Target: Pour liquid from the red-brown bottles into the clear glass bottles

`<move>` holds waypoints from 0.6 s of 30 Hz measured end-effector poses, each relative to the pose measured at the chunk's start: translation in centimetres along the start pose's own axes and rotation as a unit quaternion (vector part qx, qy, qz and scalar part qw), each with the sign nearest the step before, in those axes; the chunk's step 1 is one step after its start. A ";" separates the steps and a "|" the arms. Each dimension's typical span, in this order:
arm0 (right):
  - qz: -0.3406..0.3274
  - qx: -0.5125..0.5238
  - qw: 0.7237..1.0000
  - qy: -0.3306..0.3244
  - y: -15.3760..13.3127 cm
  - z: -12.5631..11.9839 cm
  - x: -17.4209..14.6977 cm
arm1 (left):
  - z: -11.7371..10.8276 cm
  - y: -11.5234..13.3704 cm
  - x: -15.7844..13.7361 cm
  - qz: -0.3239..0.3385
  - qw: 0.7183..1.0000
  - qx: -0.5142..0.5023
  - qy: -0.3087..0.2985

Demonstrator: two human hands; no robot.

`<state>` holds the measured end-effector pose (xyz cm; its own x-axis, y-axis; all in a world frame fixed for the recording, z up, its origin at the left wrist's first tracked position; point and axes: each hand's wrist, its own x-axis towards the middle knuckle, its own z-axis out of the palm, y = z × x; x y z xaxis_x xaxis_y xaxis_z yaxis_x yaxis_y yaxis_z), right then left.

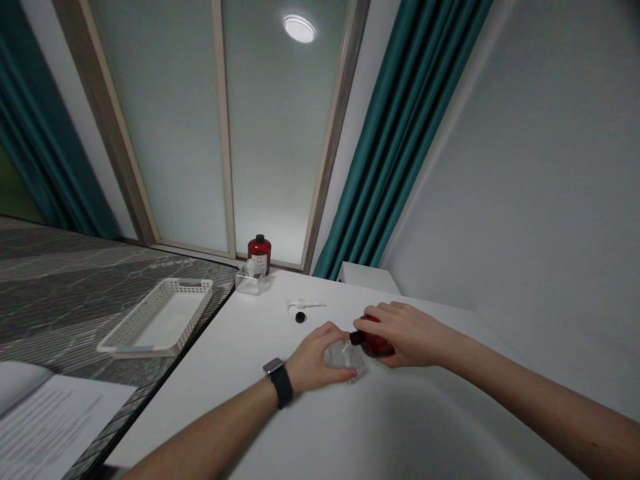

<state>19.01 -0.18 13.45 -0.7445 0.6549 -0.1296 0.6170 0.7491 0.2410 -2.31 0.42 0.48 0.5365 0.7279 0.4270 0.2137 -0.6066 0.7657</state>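
Observation:
My right hand [400, 332] is wrapped round a dark red bottle [376, 345], tilted onto its side with its black neck end [357, 338] pointing left. Just below that neck end, a clear container [344, 355] stands on the white table [320, 427]. My left hand [315, 360], with a dark watch at the wrist, curls its fingers and thumb about the container. Whether liquid flows between the two cannot be made out. Beyond my left hand lie a small black cap [300, 317] and a clear pump head [300, 305] with a thin tube.
At the table's far left corner stand another red bottle [259, 249] with a black cap and a clear box [250, 283] with something transparent in it. To the left are a white perforated basket [173, 327] on the grey patterned surface and an open book [60, 420].

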 end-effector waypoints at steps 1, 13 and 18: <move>-0.001 0.000 1.000 0.001 0.0 0.0 0.0 | 0.0 0.0 0.0 0.000 1.000 0.000 0.000; -0.001 -0.015 1.000 0.001 -0.1 -0.1 0.0 | 0.0 -0.3 0.0 0.010 1.000 0.000 0.002; -0.004 -0.015 1.000 0.003 0.0 0.0 -0.1 | 0.1 -0.4 0.0 0.015 1.000 0.005 0.003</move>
<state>19.02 -0.24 13.48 -0.7511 0.6481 -0.1255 0.6033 0.7511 0.2680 -2.29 0.69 0.11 0.5380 0.7111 0.4527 0.2053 -0.6314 0.7478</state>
